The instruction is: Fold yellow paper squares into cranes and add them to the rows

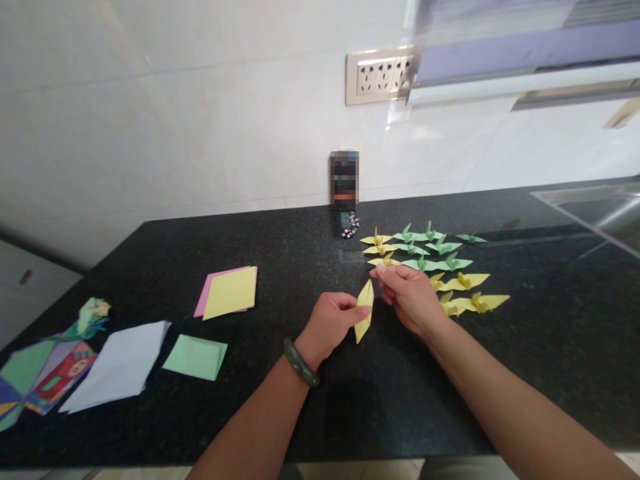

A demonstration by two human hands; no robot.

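Observation:
Between the thumb and fingers of my left hand [340, 317] is a slim, diamond-shaped piece of folded yellow paper [365, 323], held just above the dark counter with one point upward. My right hand [407, 293] is just right of the paper's upper tip, a small gap away. Its thumb and forefinger are pinched together, and I cannot make out anything between them. Behind and beside this hand stand rows of folded paper cranes: yellow cranes [377, 239] at the left, green cranes [423, 263] in the middle, and more yellow cranes [480, 302] in front, partly hidden by the hand.
On the left lie yellow and pink paper squares [231, 293], a folded green sheet [195, 358], white paper [120, 367] and a colourful packet [65, 377]. A phone [345, 180] leans against the wall, a beaded strand [351, 227] below it. A sink edge [590, 220] is far right.

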